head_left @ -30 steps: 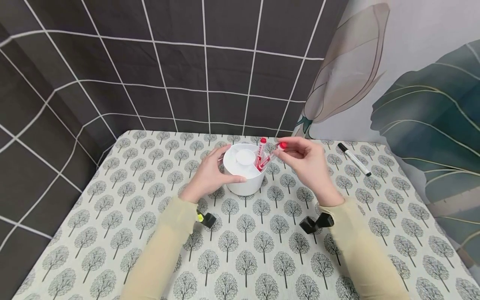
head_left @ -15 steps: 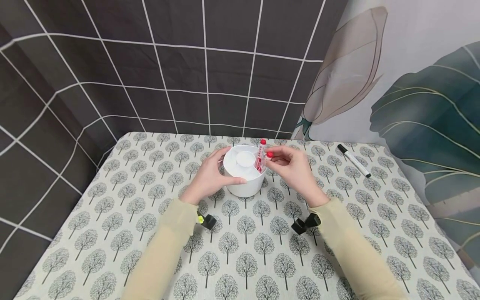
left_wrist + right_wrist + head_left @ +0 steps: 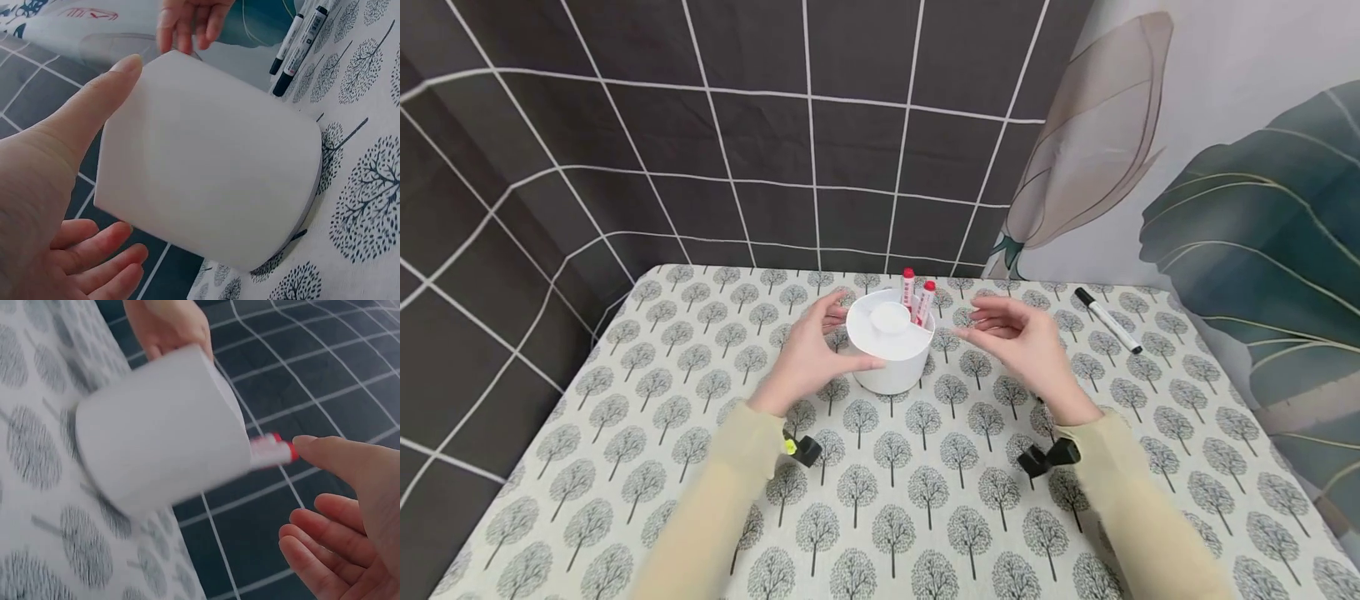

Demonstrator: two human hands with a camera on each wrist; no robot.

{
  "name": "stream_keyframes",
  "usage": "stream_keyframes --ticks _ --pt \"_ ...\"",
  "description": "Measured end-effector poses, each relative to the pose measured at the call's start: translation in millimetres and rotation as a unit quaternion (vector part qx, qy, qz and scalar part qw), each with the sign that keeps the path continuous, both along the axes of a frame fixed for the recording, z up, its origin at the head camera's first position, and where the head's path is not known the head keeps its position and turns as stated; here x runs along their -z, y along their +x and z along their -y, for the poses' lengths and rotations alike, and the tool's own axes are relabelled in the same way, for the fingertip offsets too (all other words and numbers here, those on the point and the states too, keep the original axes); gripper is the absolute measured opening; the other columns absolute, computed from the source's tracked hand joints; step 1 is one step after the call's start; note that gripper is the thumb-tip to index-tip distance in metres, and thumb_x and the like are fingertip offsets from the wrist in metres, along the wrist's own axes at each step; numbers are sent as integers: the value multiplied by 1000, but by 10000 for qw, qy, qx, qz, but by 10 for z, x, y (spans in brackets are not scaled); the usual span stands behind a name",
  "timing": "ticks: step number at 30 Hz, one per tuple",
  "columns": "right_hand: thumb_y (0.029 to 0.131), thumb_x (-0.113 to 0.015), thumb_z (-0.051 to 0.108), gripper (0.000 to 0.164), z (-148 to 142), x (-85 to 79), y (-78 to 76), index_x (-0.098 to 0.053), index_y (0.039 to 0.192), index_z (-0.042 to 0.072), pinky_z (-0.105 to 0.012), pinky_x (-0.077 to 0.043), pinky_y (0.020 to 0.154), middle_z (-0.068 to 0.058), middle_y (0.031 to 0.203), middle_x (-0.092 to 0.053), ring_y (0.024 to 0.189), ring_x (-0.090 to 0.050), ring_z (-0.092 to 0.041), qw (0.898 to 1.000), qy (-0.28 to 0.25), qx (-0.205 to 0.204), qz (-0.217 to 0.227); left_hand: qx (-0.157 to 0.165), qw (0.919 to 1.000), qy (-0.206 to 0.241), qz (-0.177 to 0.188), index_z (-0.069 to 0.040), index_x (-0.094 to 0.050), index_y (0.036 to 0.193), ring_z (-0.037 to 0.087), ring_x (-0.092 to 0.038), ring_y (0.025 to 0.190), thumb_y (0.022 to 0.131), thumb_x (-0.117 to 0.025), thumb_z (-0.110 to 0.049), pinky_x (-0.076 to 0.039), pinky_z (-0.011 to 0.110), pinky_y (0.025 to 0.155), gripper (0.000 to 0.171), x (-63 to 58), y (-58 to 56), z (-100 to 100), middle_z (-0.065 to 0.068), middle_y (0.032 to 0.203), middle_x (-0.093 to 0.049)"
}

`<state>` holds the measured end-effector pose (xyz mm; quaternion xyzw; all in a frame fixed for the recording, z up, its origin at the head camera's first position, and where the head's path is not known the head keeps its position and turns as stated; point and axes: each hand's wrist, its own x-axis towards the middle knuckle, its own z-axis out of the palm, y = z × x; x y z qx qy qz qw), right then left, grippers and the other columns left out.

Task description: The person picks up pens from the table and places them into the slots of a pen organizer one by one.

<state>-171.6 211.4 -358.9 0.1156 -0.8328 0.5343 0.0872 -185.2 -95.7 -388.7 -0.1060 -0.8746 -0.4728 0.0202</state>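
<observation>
A round white desk organizer (image 3: 891,367) with a small central cup stands upright on the table. Two red-capped markers, a rear one (image 3: 907,287) and a front one (image 3: 925,302), lean in its right-hand compartment. My left hand (image 3: 808,350) spreads around the organizer's left side. In the left wrist view, that hand's thumb (image 3: 94,103) lies by the rim, with the other fingers loose and off the wall. My right hand (image 3: 1018,342) hovers to the right of the organizer, holding nothing, fingers slightly bent and apart from the markers.
A black-capped white marker (image 3: 1107,321) lies on the table at the right; the left wrist view shows two black-capped pens (image 3: 303,50) side by side. Tree-patterned cloth (image 3: 891,500) covers the table. A dark gridded curtain (image 3: 760,125) hangs behind it.
My right hand lowered the front red-capped marker into the organizer, let go and drew back right. The markers now sit further back in the head view. My left hand's fingers have loosened slightly.
</observation>
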Motion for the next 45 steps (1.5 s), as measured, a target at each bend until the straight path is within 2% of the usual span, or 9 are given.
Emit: stream_keyframes --ticks 3,10,19,24,28,35,45 --pt "84 -86 17 49 -149 12 35 -68 127 1 -20 -57 80 -16 109 -72 89 -70 -12 9998 107 186 6 20 10000 73 -39 -14 -35 157 27 -52 129 59 -98 -50 -45 43 107 122 -19 11 -1 7 141 -54" --pt "86 -86 27 51 -448 32 90 -68 129 6 -18 -56 81 -9 112 -73 91 -70 -10 9973 259 633 274 165 9997 70 145 -13 -31 159 28 -47 136 61 -97 -52 -41 44 111 124 -12 27 -95 7 157 -40" --pt "87 -83 31 54 -696 16 155 -66 131 5 -14 -54 79 -14 116 -71 91 -69 -6 9931 593 949 336 141 9998 151 -40 -15 -38 156 22 -49 133 62 -96 -51 -42 44 110 117 38 27 -129 4 150 -48" --pt "87 -81 43 55 -756 -13 229 -68 129 9 -16 -55 77 -10 116 -72 92 -68 -5 9879 866 1115 637 123 9998 146 -31 -13 -39 155 22 -48 133 61 -96 -53 -42 43 109 117 55 10 -125 3 149 -49" --pt "88 -79 45 52 -812 26 249 -70 125 10 -15 -54 75 -8 115 -73 91 -68 -3 9851 1153 1119 622 139 9997 191 -16 -13 -40 155 23 -50 132 61 -96 -54 -43 42 109 116 63 -1 -117 3 148 -50" --pt "90 -79 41 49 -906 131 313 -71 124 6 -14 -53 74 -10 115 -73 88 -68 -6 9829 1435 968 631 127 9998 130 30 -15 -40 155 23 -48 134 61 -96 -55 -42 44 109 117 51 -13 -114 2 149 -49" --pt "89 -82 34 47 -979 328 402 -71 122 2 -15 -55 73 -12 108 -74 85 -69 -6 9829 1519 803 659 141 9999 75 40 -15 -40 155 21 -49 132 62 -96 -52 -43 41 109 115 45 -9 -117 1 148 -50"
